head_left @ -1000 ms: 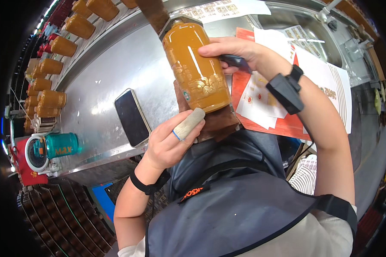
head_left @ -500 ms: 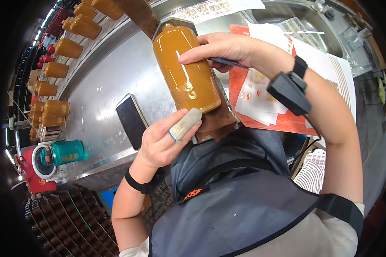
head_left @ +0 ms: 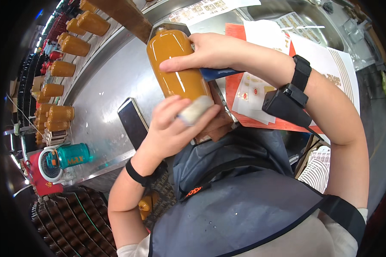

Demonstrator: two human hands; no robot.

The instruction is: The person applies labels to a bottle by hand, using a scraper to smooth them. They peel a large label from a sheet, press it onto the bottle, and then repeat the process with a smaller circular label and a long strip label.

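A glossy mustard-brown bottle (head_left: pixel 171 47) leans on a brown-covered rest (head_left: pixel 216 128), its neck pointing away from me. My right hand (head_left: pixel 214 51) is closed around its side, thumb across the front, fingers hidden behind. A flat blue tool (head_left: pixel 221 73) sticks out beneath that palm; its kind is unclear. At the bottle's lower end is my left hand (head_left: pixel 169 130), blurred by motion, fingers stretched over the surface. A whitish cloth finger sleeve (head_left: pixel 196 110) covers one of them. The bottle's lowest part is hidden by these fingers.
A phone (head_left: pixel 133 122) lies on the metal bench left of my hands. Printed sheets (head_left: pixel 255 98) rest on a red board (head_left: pixel 232 85) at the right, before a sink (head_left: pixel 336 36). Several similar bottles (head_left: pixel 64 68) line the left side, near a teal drinking bottle (head_left: pixel 73 155).
My left hand has shifted up and right onto the bottle's lower front, covering the small gold mark there. The blue tool under my right palm now shows its broad face.
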